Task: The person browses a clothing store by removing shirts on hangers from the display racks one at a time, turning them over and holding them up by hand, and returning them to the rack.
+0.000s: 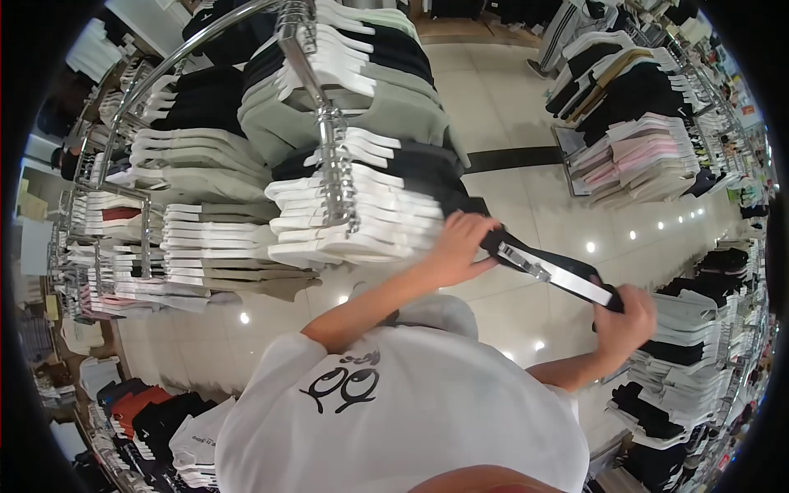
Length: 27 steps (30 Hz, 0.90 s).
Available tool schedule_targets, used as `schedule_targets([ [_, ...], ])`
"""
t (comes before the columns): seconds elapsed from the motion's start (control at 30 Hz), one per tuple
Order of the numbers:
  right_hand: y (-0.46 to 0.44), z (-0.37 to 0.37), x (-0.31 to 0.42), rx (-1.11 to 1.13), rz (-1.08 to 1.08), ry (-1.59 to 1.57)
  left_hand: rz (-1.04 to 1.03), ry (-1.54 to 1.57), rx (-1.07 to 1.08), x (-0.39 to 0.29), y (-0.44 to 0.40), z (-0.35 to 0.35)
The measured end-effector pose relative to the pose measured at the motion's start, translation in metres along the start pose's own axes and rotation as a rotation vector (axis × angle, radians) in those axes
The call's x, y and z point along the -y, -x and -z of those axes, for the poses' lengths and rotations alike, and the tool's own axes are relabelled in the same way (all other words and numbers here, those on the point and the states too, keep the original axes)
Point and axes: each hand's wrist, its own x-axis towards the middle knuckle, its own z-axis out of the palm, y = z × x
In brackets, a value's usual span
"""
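A black garment [567, 279] with a pale printed panel is stretched between my two hands, seen nearly edge-on from above. My left hand [464, 244] grips its end close to the front of the clothes rack. At the opposite end, my right hand [626, 322] has its fingers closed around the cloth. Part of the garment's shape is hidden by this steep angle. Beside my left hand hang white tops [378, 226] on white hangers, with black tops [431, 168] just behind them.
A chrome rack [308, 70] carries green, black and white clothes ahead and left. Another rack with pink and beige clothes [645, 148] stands at the right. More hanging clothes [678, 353] line the lower right. Glossy tiled floor [526, 197] runs between the racks. A person's leg [559, 37] shows far back.
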Motion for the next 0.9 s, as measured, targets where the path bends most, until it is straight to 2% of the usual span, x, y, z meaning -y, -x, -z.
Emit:
schedule_targets([
  [0.07,0.007,0.037,0.008,-0.217,0.060,0.159,0.098,0.211,0.097,-0.007,0.020,-0.024],
  [0.1,0.014,0.051,0.011,-0.237,0.056,0.168,-0.021,0.273,-0.075,-0.020,0.038,-0.037],
  [0.13,0.023,0.064,0.013,-0.376,0.085,0.266,-0.028,0.280,0.049,-0.043,0.050,-0.024],
  [0.17,0.031,0.075,0.020,-0.513,0.113,0.365,0.062,0.332,0.153,-0.060,0.071,-0.014],
  [0.2,0.035,0.084,0.034,-0.527,0.108,0.371,0.099,0.389,0.156,-0.078,0.092,0.002],
  [0.27,0.043,0.096,0.068,-0.773,0.076,0.054,0.054,0.375,0.181,-0.090,0.125,0.048],
  [0.3,0.058,0.105,0.073,-0.663,0.102,0.162,0.052,0.367,0.178,-0.093,0.145,0.074],
  [0.33,0.072,0.105,0.086,-0.665,0.101,0.155,0.060,0.315,0.089,-0.095,0.167,0.100],
  [0.4,0.093,0.103,0.124,-0.700,0.009,-0.365,0.128,0.213,-0.061,-0.098,0.218,0.155],
  [0.43,0.109,0.099,0.142,-0.631,-0.127,-0.472,0.187,0.165,-0.124,-0.097,0.246,0.183],
  [0.47,0.139,0.076,0.124,-0.514,-0.132,-0.602,0.289,0.062,-0.180,-0.097,0.277,0.208],
  [0.5,0.188,0.029,0.090,-0.285,-0.364,-0.836,0.309,0.041,-0.287,-0.096,0.305,0.231],
  [0.53,0.201,0.011,0.104,0.080,-0.528,-1.055,0.417,0.182,-0.365,-0.087,0.336,0.246],
  [0.57,0.206,-0.013,0.133,0.361,-0.428,-1.051,0.391,0.081,-0.455,-0.086,0.364,0.268],
  [0.63,0.213,-0.043,0.208,0.846,-0.302,-1.287,0.433,0.344,-0.658,-0.115,0.393,0.304],
  [0.67,0.230,-0.037,0.212,0.854,-0.308,-1.281,0.529,0.372,-0.667,-0.115,0.421,0.318],
  [0.73,0.243,-0.037,0.318,0.928,-0.287,-1.221,0.462,0.438,-0.762,-0.118,0.461,0.337],
  [0.8,0.289,-0.022,0.389,1.014,-0.249,-1.166,0.378,0.486,-0.918,-0.135,0.479,0.351],
  [0.83,0.303,-0.022,0.408,1.064,-0.235,-1.141,0.407,0.445,-0.810,-0.124,0.512,0.363],
  [0.9,0.318,-0.032,0.439,1.158,-0.205,-1.097,0.441,0.346,-0.887,-0.116,0.554,0.375],
])
